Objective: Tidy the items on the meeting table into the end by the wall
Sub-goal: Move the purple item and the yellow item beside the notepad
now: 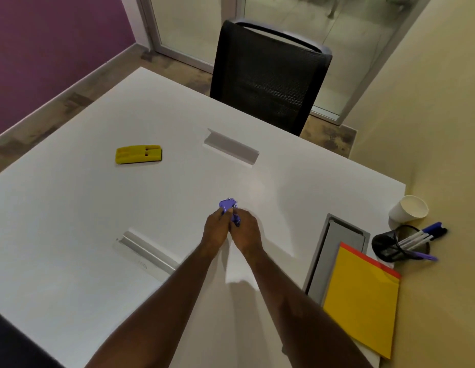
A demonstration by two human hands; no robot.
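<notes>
Near the middle of the white meeting table (71, 235), my left hand (216, 229) and my right hand (245, 231) are together, both gripping a small purple object (228, 205) that sticks out above the fingers; most of it is hidden. A yellow whiteboard eraser (138, 154) lies far left. By the beige wall on the right sit a yellow notepad (362, 304), a tipped black pen holder (387, 247) with several pens (419, 239), and a white paper cup (408, 212).
Two metal name-plate holders lie on the table, one at the back (231, 147) and one at front left (148, 252). A grey cable hatch (337, 251) is set into the table beside the notepad. A black mesh chair (268, 75) stands at the far edge.
</notes>
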